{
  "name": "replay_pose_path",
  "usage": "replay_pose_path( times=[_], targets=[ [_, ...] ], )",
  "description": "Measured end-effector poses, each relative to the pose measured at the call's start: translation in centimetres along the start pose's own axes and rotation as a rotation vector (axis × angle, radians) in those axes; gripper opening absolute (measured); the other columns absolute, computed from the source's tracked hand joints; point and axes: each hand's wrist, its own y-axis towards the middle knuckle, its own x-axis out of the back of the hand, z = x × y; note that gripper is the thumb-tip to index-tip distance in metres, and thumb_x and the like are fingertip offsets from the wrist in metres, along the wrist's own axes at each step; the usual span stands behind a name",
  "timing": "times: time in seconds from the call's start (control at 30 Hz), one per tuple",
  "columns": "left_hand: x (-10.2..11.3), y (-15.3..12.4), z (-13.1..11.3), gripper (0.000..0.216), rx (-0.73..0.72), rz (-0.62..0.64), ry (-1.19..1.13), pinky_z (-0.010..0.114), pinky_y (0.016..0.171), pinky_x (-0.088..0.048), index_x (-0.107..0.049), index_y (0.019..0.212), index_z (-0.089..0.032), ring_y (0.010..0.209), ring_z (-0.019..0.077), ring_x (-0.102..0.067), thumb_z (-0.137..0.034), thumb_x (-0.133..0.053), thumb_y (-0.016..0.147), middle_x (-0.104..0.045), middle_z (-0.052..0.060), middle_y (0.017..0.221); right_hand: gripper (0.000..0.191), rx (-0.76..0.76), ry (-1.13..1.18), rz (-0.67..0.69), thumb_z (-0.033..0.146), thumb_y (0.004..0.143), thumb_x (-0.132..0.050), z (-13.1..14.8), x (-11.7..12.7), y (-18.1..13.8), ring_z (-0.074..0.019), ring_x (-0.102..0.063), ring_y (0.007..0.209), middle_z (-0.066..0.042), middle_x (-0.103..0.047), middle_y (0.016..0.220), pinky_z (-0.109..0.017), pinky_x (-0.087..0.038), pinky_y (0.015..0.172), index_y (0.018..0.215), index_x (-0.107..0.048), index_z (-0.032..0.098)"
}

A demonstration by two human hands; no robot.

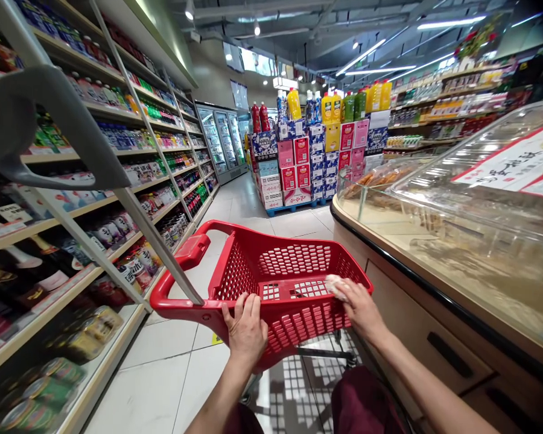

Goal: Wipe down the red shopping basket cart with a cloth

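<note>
Two hands [248, 330] [361, 308], one cart [289, 319], one wad [336, 286]

Cart basket [308, 322]: red, perforated grid pattern. Wad [335, 286] at right: off-white. Floor tiles [158, 358]: white. Far pallet [294, 207]: blue.

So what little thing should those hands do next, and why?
Perhaps slide the right hand along the near side of the red cart, since it holds a crumpled white cloth there, and the left hand rests on that same side.
</note>
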Motion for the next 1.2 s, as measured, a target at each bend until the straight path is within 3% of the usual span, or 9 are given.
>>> replay_pose_path(
  times=[0.13, 0.3, 0.47, 0.67, 0.83, 0.97, 1.03, 1.17, 1.2],
  targets=[
    [-0.2, -0.1, -0.4, 0.041, 0.016, -0.007, 0.015, 0.051, 0.104, 0.004, -0.058, 0.106, -0.019, 0.112, 0.0261, -0.046, -0.012, -0.046, 0.067, -0.061, 0.007, 0.111, 0.045, -0.206, -0.034, -0.128, 0.012, 0.072, -0.036, -1.2, 0.2, -0.5, -0.0229, -0.044, 0.114, -0.007, -0.055, 0.117, -0.046, -0.034, 0.096, 0.111, -0.056, 0.021],
    [-0.3, -0.1, -0.5, 0.042, 0.005, -0.010, 0.029, 0.050, 0.105, 0.004, -0.058, 0.107, -0.018, 0.112, 0.0251, -0.046, -0.012, -0.046, 0.067, -0.061, 0.007, 0.111, 0.052, 0.036, 0.070, -0.029, 0.006, 0.069, -0.035, 1.7, -0.8, -0.1, -0.0189, -0.042, 0.117, -0.004, -0.050, 0.124, -0.042, -0.032, 0.100, 0.114, -0.054, 0.022],
    [-0.8, -0.3, -0.2, 0.044, -0.020, -0.023, 0.022, 0.049, 0.105, 0.006, -0.058, 0.109, -0.019, 0.113, 0.0248, -0.045, -0.012, -0.046, 0.067, -0.061, 0.006, 0.113, 0.046, -0.237, -0.056, -0.139, 0.008, 0.070, -0.036, 0.2, -0.1, 0.5, -0.0233, -0.046, 0.111, -0.008, -0.055, 0.116, -0.047, -0.035, 0.095, 0.109, -0.058, 0.020],
    [-0.9, -0.3, 0.3, 0.046, -0.043, -0.026, 0.033, 0.047, 0.105, 0.009, -0.058, 0.110, -0.019, 0.115, 0.0239, -0.045, -0.012, -0.046, 0.067, -0.059, 0.006, 0.115, 0.051, 0.084, 0.016, -0.072, 0.005, 0.071, -0.035, 2.1, -0.7, -0.1, -0.0211, -0.042, 0.115, -0.006, -0.049, 0.125, -0.044, -0.035, 0.097, 0.115, -0.054, 0.023],
    [-0.8, -0.5, 0.4, 0.047, -0.060, -0.027, 0.034, 0.046, 0.105, 0.010, -0.057, 0.112, -0.020, 0.116, 0.0236, -0.043, -0.012, -0.045, 0.067, -0.059, 0.005, 0.116, 0.045, -0.226, -0.113, -0.122, 0.008, 0.071, -0.035, 0.5, -0.1, 0.2, -0.0247, -0.046, 0.111, -0.010, -0.054, 0.116, -0.048, -0.035, 0.094, 0.110, -0.057, 0.018],
    [-0.9, -0.5, 0.4, 0.047, -0.058, -0.029, 0.053, 0.048, 0.105, 0.008, -0.056, 0.113, -0.020, 0.116, 0.0247, -0.044, -0.012, -0.045, 0.068, -0.059, 0.006, 0.116, 0.051, 0.040, 0.002, -0.063, 0.005, 0.070, -0.035, 3.3, -0.9, 0.3, -0.0206, -0.042, 0.116, -0.007, -0.049, 0.125, -0.041, -0.034, 0.098, 0.115, -0.054, 0.021],
    [-0.8, -0.5, 0.3, 0.047, -0.062, -0.024, 0.057, 0.048, 0.105, 0.008, -0.056, 0.113, -0.020, 0.115, 0.0245, -0.044, -0.012, -0.045, 0.068, -0.058, 0.006, 0.117, 0.050, 0.073, 0.024, -0.048, 0.005, 0.071, -0.035, 3.1, -1.0, 0.2, -0.0205, -0.044, 0.113, -0.007, -0.050, 0.123, -0.042, -0.035, 0.097, 0.114, -0.055, 0.021],
    [-0.8, -0.6, 0.1, 0.047, -0.060, -0.013, 0.042, 0.045, 0.105, 0.010, -0.056, 0.114, -0.019, 0.116, 0.0236, -0.043, -0.012, -0.045, 0.068, -0.057, 0.005, 0.119, 0.046, -0.242, -0.074, -0.143, 0.010, 0.071, -0.034, 1.0, -0.6, 0.3, -0.0252, -0.046, 0.110, -0.011, -0.055, 0.114, -0.047, -0.037, 0.093, 0.111, -0.057, 0.016],
    [-0.8, -0.6, 0.0, 0.047, -0.056, -0.012, 0.035, 0.045, 0.105, 0.011, -0.056, 0.114, -0.019, 0.117, 0.0235, -0.043, -0.012, -0.045, 0.069, -0.057, 0.005, 0.119, 0.046, -0.259, -0.080, -0.151, 0.010, 0.071, -0.034, 1.2, -0.7, 0.2, -0.0255, -0.046, 0.111, -0.011, -0.055, 0.115, -0.047, -0.036, 0.093, 0.112, -0.056, 0.016]
  ],
)
